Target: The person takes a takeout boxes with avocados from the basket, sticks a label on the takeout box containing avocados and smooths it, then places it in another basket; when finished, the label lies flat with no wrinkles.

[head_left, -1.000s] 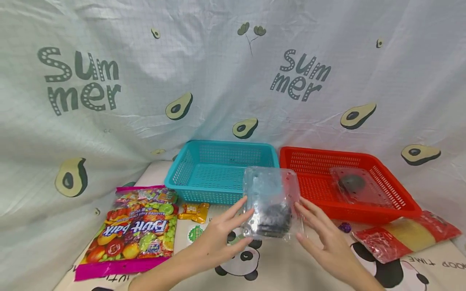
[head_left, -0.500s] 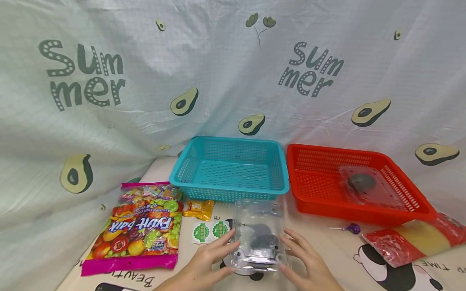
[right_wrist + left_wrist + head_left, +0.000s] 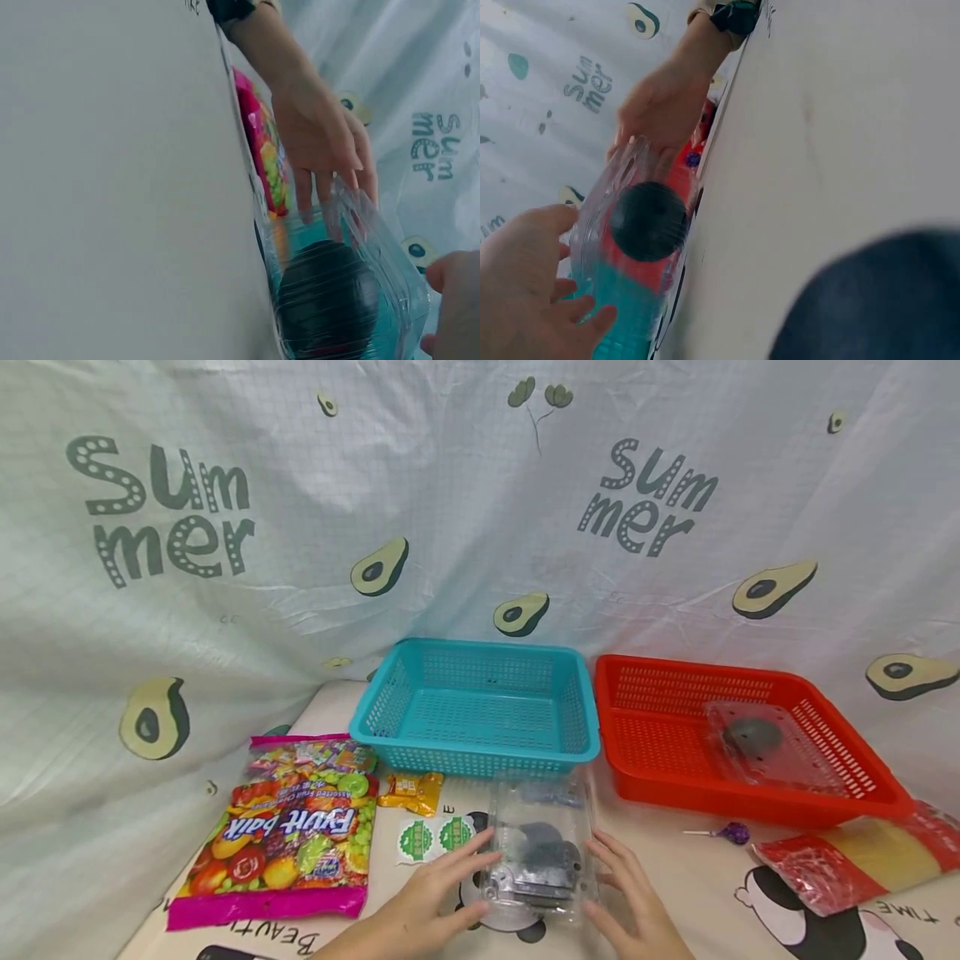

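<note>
A clear plastic clamshell box [image 3: 536, 852] lies low over the tablecloth in front of the blue basket. Inside it sits a dark round item, seen plainly as a dark ball [image 3: 649, 221] in the left wrist view. My left hand [image 3: 420, 902] is along the box's left side, fingers extended and fingertips right at the edge. Along the opposite side is my right hand [image 3: 630, 897], with fingers likewise extended. In the right wrist view the left hand's fingertips overlap the box's far end, partly seen through the plastic.
Behind the box stand a blue basket [image 3: 480, 756] and a red basket [image 3: 675, 789]; the red one holds a similar clear pack [image 3: 780, 747]. Leftward are a fruit candy bag [image 3: 277, 843] and orange packet [image 3: 412, 793]. A purple lollipop [image 3: 735, 833] and red-yellow package [image 3: 847, 860] lie right.
Both hands have lowered the clear box from in front of the baskets down to the tablecloth area. Over the last half second it has shifted only slightly right; the fingers remain beside it.
</note>
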{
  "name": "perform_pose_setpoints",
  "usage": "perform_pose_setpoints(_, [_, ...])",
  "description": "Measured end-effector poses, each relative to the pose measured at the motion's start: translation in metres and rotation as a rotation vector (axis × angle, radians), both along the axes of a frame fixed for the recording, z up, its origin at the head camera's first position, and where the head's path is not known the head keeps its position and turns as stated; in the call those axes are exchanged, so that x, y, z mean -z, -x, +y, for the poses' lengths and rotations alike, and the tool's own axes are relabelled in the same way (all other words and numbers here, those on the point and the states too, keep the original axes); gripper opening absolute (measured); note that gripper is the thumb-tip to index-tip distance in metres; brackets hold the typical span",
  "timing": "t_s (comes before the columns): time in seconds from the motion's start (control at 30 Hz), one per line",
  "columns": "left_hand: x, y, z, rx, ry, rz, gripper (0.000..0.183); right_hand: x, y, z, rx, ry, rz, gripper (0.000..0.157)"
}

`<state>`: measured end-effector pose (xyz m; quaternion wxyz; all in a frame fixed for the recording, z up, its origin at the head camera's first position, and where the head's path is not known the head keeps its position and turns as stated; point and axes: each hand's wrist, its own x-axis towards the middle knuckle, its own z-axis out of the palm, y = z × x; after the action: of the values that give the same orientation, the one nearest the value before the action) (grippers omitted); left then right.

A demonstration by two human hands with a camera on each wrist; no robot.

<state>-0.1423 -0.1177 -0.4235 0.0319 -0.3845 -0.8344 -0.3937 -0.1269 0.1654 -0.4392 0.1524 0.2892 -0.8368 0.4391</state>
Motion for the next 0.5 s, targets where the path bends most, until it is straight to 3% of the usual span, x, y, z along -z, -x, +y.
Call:
perform_pose_setpoints(0.17, [0.001, 0.014, -0.014, -0.186, 0.003, 0.022, 0.044, 0.002, 0.003, 0.005, -0.076, 0.159, -0.105, 0.054])
perform_pose_setpoints(0.33, [0.008, 0.034, -0.034, -0.406, 0.111, 0.020, 0.044, 0.007, 0.005, 0.007, -0.054, 0.176, -0.109, 0.049])
perform_pose_setpoints(0.4, [0.012, 0.038, -0.040, -0.443, 0.174, 0.031, 0.046, 0.008, 0.005, 0.007, -0.028, 0.165, -0.136, 0.047])
perform_pose_setpoints(0.5, [0.017, 0.040, -0.044, -0.436, 0.269, 0.050, 0.055, 0.009, 0.005, 0.006, 0.013, 0.151, -0.181, 0.045])
